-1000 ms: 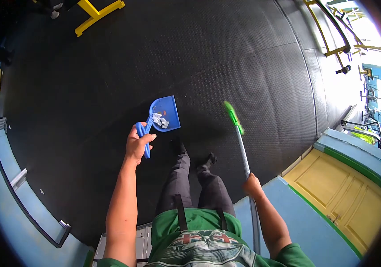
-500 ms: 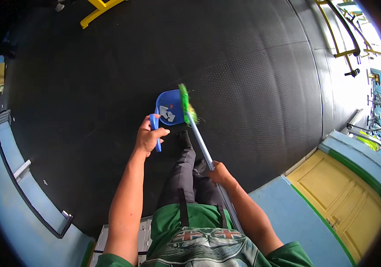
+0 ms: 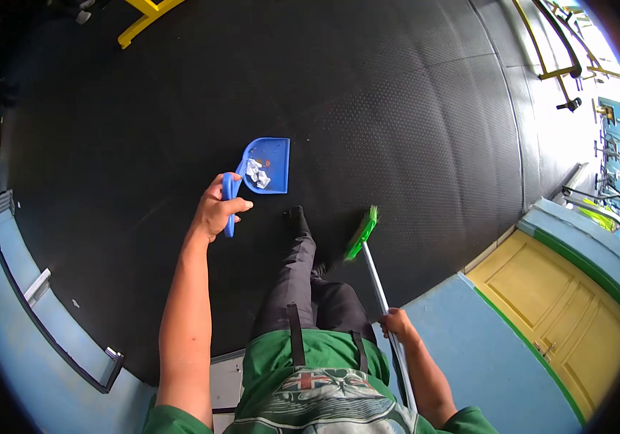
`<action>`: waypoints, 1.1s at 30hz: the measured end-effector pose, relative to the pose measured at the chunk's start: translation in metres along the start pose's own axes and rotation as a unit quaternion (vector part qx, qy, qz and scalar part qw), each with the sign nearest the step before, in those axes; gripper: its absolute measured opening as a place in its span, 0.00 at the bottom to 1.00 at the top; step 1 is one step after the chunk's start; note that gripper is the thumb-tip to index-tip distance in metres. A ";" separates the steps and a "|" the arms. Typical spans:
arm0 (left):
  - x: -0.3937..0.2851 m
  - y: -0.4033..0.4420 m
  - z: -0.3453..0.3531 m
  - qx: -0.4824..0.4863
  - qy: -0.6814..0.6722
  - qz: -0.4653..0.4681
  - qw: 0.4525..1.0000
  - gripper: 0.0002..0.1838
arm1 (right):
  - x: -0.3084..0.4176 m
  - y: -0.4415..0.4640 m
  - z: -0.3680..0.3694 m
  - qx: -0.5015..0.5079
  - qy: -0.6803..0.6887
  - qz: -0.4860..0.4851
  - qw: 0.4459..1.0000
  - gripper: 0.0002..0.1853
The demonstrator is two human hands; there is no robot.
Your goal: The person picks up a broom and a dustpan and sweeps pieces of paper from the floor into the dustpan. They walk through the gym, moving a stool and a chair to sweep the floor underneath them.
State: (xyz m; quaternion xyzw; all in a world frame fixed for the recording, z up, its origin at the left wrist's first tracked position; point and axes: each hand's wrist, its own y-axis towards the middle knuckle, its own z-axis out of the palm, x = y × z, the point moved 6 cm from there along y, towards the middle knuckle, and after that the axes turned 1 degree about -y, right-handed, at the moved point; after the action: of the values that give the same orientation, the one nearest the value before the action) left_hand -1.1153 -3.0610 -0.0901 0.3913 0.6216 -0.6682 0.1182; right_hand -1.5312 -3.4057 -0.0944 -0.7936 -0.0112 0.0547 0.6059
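My left hand (image 3: pixel 217 208) is closed round the handle of a blue dustpan (image 3: pixel 275 155). Crumpled white paper (image 3: pixel 257 174) and small bits of debris lie in the pan, whose straight edge faces right. My right hand (image 3: pixel 396 324) grips the grey pole of a broom (image 3: pixel 362 233) with a green head. The bristles are low over the black floor, right of my feet and apart from the dustpan.
A yellow metal leg (image 3: pixel 149 22) stands at the top left, and yellow-and-black frames (image 3: pixel 556 72) at the top right. Blue walls run along both sides, with a yellow door (image 3: pixel 552 311) at the lower right. A small scrap (image 3: pixel 75 304) lies on the floor at left.
The broom head first swung left to the dustpan's edge, then moved away to the right and nearer my feet. My left hand and the dustpan have shifted slightly left. Both hands keep their grips.
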 end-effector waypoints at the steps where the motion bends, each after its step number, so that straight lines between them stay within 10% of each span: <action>1: -0.003 -0.001 0.000 0.000 0.003 -0.002 1.000 0.30 | 0.012 0.011 0.009 0.028 -0.023 -0.022 0.999 0.07; 22: 0.031 -0.025 -0.018 -0.055 -0.143 -0.014 0.988 0.31 | 0.232 -0.064 -0.004 0.039 -0.152 -0.259 0.953 0.16; 33: 0.191 -0.140 -0.016 -0.198 -0.563 -0.006 0.802 0.36 | 0.299 -0.056 -0.083 -0.005 -0.244 -0.278 0.929 0.06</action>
State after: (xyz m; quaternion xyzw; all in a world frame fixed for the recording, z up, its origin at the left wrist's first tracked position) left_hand -1.3265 -2.9560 -0.1132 -0.0899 0.5671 -0.6338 0.5182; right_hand -1.2228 -3.4456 -0.0404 -0.7237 -0.3793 0.0754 0.5716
